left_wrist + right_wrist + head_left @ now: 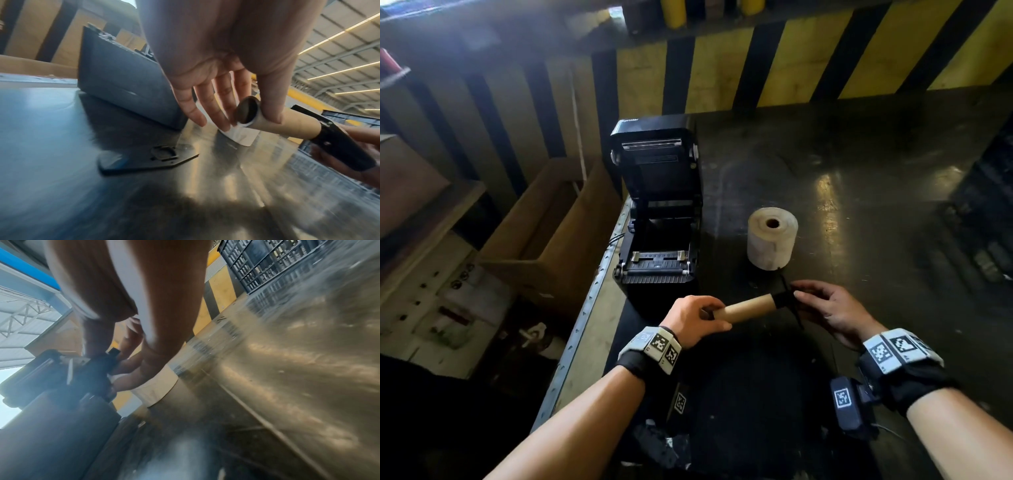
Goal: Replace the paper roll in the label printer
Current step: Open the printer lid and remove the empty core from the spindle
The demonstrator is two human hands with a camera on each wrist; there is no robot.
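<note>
Spent core [748, 307] lies crosswise between both hands: left hand [697, 320] pinches its free end, right hand [828, 310] grips black spindle [787, 301]; axis parallel to worktop [876, 164] near edge

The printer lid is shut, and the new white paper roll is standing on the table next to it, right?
Not quite: the head view shows the printer with its lid raised and the paper bay open. The white paper roll does stand on the table beside it.

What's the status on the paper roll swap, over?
Left hand grips empty cardboard core; right hand grips black spindle at its other end. Printer lid open, bay empty. Fresh roll upright on table, nothing blocking.
</note>
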